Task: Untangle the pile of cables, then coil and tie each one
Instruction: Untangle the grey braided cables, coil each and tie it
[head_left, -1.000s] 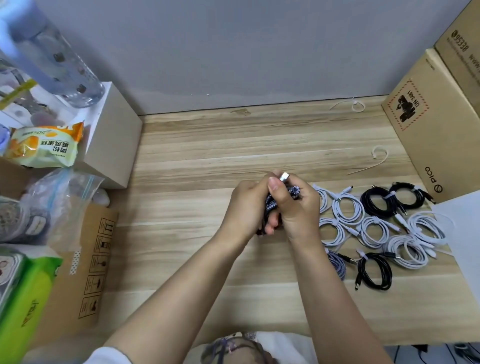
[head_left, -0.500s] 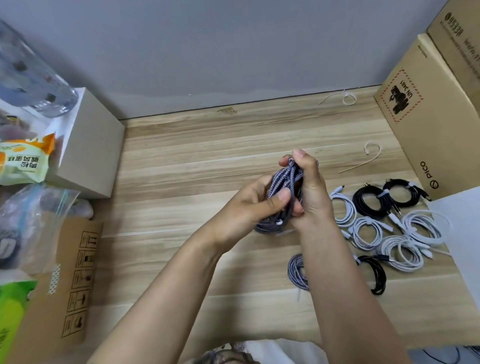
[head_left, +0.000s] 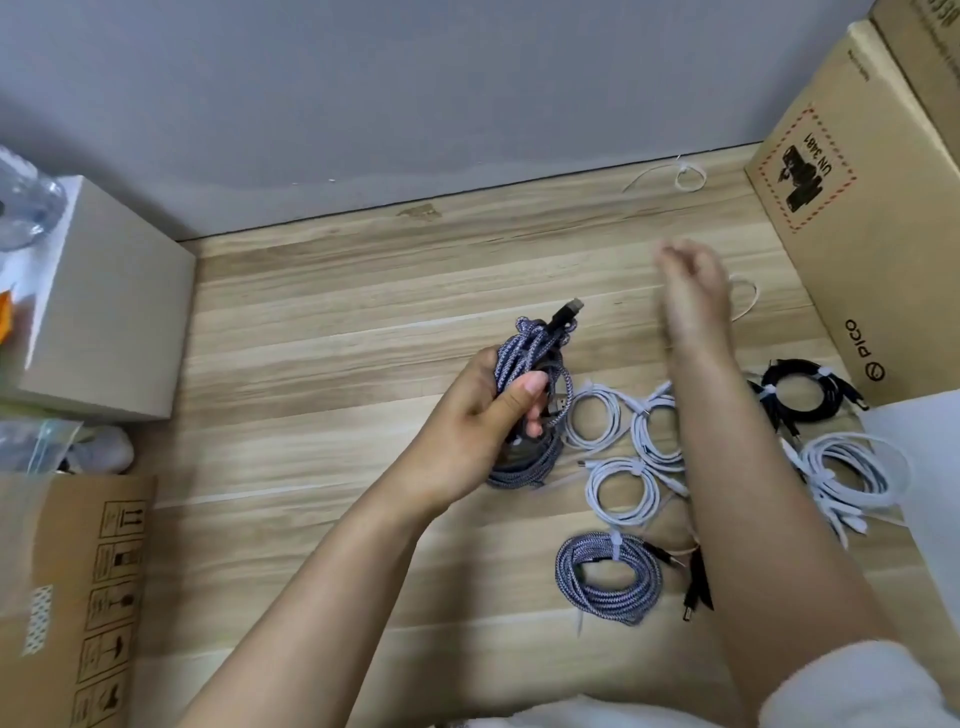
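My left hand (head_left: 480, 415) grips a coiled braided grey-white cable (head_left: 524, 358) above the wooden table (head_left: 337, 364); its dark plug sticks up at the top. My right hand (head_left: 693, 291) is blurred and hovers farther back to the right, holding nothing, close to a loose white tie (head_left: 745, 299). A second white tie (head_left: 685, 176) lies by the wall. Tied coils lie under my right forearm: a braided one (head_left: 608, 577), white ones (head_left: 623, 491) and black ones (head_left: 800, 389).
A large cardboard box (head_left: 852, 218) stands at the right, with a white sheet (head_left: 924, 457) in front of it. A pale box (head_left: 104, 306) and a carton (head_left: 67, 597) with bags crowd the left side. A grey wall closes the back.
My right hand has let go of the braided coil and moved up and right toward the loose tie. My left hand now holds the coil alone.
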